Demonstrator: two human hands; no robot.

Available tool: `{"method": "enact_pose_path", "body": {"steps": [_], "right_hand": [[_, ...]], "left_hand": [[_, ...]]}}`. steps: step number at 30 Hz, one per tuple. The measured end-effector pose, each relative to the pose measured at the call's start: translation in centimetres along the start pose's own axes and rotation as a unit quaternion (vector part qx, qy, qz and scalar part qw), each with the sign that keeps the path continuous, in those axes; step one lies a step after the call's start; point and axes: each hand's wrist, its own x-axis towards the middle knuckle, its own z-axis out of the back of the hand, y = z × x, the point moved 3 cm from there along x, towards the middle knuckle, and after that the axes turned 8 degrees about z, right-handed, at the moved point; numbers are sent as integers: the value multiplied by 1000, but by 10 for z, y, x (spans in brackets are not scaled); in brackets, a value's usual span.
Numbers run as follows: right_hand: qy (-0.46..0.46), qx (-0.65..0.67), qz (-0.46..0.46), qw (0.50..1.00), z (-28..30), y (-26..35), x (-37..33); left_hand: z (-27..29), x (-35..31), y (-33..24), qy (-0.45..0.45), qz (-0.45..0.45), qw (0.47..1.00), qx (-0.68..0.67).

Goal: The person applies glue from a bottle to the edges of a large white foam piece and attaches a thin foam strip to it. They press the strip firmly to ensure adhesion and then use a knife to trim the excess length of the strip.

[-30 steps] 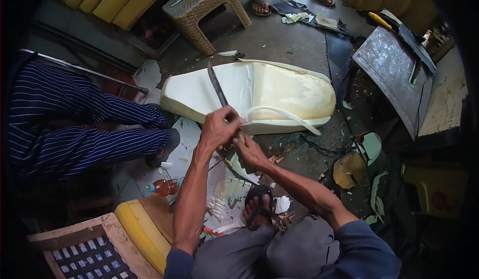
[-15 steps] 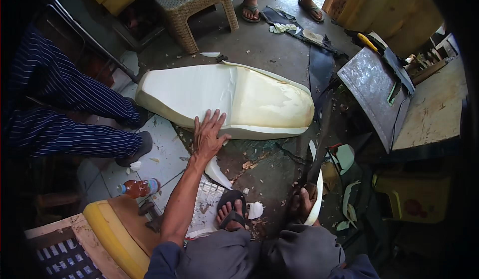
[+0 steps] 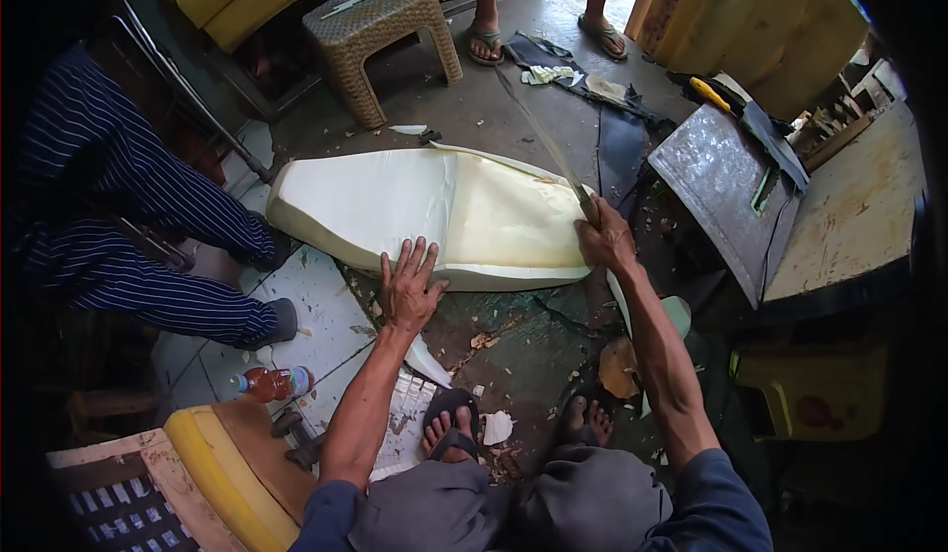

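Note:
A long foam motorcycle seat pad point(image 3: 360, 197), white on its left half and yellowish on its right, lies across the floor in front of me. My left hand point(image 3: 410, 285) rests flat on its near edge, fingers spread. At the pad's right end, my right hand point(image 3: 605, 236) is closed round the handle of a long, thin-bladed knife point(image 3: 546, 137). The blade slants up and left past the pad's far right corner, its tip toward the other person's feet. The handle is mostly hidden in my fist.
A woven-pattern stool point(image 3: 380, 24) stands beyond the pad. Another person's sandalled feet point(image 3: 486, 46) are at the back; someone in striped trousers point(image 3: 168, 295) is at the left. A metal sheet point(image 3: 726, 182) leans at the right. A bottle point(image 3: 272, 384) lies on the tiles among foam scraps point(image 3: 497, 428).
My right hand has come up from low on the right to the pad's right end, with the knife raised. My left hand stays on the pad. The view has shifted slightly.

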Motion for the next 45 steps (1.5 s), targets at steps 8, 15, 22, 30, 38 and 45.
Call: {"method": "enact_pose_path", "body": {"steps": [8, 15, 22, 30, 38, 45], "right_hand": [[-32, -85, -27, 995, 6, 20, -125], [131, -119, -150, 973, -9, 96, -242], [-42, -126, 49, 990, -13, 87, -169], [112, -73, -156, 979, 24, 82, -225], [100, 215, -353, 905, 14, 93, -275], [176, 182, -199, 947, -35, 117, -232]], "left_hand": [[17, -21, 14, 39, -56, 997, -24], [38, -46, 33, -63, 48, 995, -53], [-38, -125, -40, 44, 426, 662, -615], [-17, -174, -87, 68, 381, 699, -601], [-8, -111, -44, 193, 377, 685, -593], [52, 49, 40, 10, 224, 968, -109]]}}
